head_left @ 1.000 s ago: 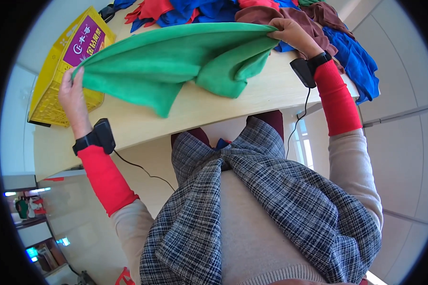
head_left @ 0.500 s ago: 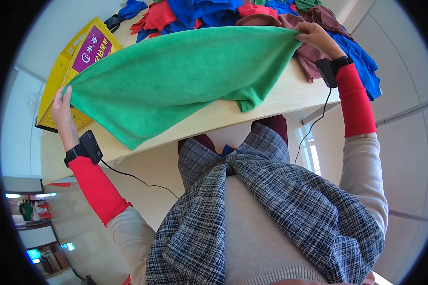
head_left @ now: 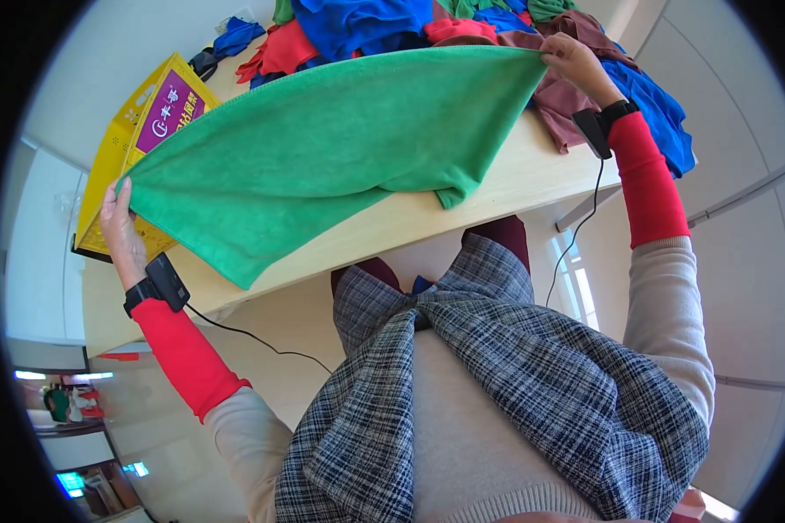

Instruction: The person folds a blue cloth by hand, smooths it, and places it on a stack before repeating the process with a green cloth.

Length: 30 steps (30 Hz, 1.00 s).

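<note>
Pale tabletop (head_left: 516,166) is lying beneath a green cloth (head_left: 323,144); left hand (head_left: 122,228) and right hand (head_left: 577,68) are pinching its far edge, perhaps risking slippage if either pinch loosens.

Pale surroundings are being brightly lit

The middle of the scene is being filled by a pale wooden table (head_left: 522,167), whose near edge is being bent by the wide lens. Its right end is being supported by a grey leg (head_left: 579,212). At the far left, a plain white wall (head_left: 148,57) is being shown. The right side is being lined by tall white panels (head_left: 737,113), which are being divided by thin seams. The glossy beige floor (head_left: 148,427) is being brightened by white light patches (head_left: 582,283) below the table's right end. Near left, low shelving (head_left: 77,451) is being partly tinted by bluish light (head_left: 71,482).
</note>
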Tool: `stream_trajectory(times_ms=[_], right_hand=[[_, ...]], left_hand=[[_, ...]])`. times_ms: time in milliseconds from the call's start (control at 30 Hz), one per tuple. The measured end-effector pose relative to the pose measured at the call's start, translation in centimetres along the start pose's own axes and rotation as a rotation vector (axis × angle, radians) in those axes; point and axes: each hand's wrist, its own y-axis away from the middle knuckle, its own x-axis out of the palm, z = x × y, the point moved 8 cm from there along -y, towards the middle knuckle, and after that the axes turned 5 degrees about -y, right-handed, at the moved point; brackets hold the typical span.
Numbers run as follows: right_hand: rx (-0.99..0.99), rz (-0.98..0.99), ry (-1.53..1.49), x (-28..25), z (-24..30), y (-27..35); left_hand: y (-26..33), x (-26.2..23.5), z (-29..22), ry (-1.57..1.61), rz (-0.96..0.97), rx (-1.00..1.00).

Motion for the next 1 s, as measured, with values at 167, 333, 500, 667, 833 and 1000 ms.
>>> stream_trajectory(times_ms=[167, 333, 500, 667, 833, 1000], right_hand=[[-0.059, -0.079, -0.444, -1.6, -2.5, -0.4], [-0.054, -0.115, -0.516, -3.8, -4.1, -0.4], [0.151, 0.031, -0.571, -3.1, -4.6, -0.4], [0.072, 0.095, -0.580, -2.2, -2.2, -0.3], [0.179, 0.073, -0.447, -2.7, -8.5, -2.0], [0.146, 0.000, -1.032, -3.2, -7.4, -2.4]], left_hand=[[0.2, -0.5, 0.3, 0.175, 0.076, 0.019], [0.0, -1.0, 0.8, 0.245, 0.099, 0.019], [-0.8, -1.8, 2.1, 0.217, 0.132, 0.005], [-1.2, -3.4, 2.9, -0.069, 0.042, -0.038], [-5.0, -1.8, 3.8, -0.383, 0.072, 0.013], [-7.5, -4.3, 5.3, -0.149, 0.030, -0.079]])
